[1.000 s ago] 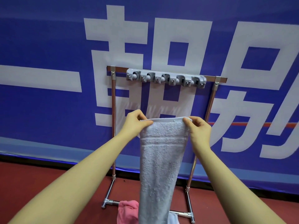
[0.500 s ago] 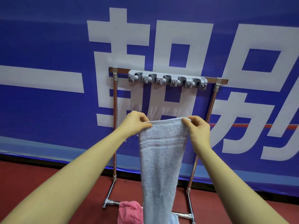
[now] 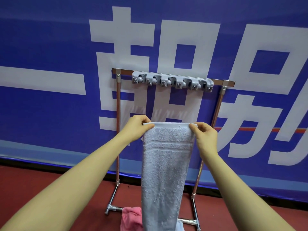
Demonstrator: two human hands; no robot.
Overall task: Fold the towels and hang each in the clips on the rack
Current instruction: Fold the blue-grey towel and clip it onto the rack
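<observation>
A light grey towel (image 3: 164,172) hangs lengthwise in front of me, folded into a narrow strip. My left hand (image 3: 137,129) pinches its top left corner and my right hand (image 3: 205,135) pinches its top right corner, holding the top edge level. Behind it stands the metal rack (image 3: 118,124), with a grey strip of several clips (image 3: 172,81) on its top bar. The clips hold nothing. The towel's top edge is well below the clip strip.
A pink towel (image 3: 131,218) lies crumpled on the red floor at the rack's base, and a bit of pale cloth (image 3: 180,226) shows beside it. A blue banner wall with large white characters (image 3: 50,47) stands close behind the rack.
Both hands keep their pinch on the towel's top corners. The towel's top edge has been drawn a little straighter; the view has shifted only slightly.
</observation>
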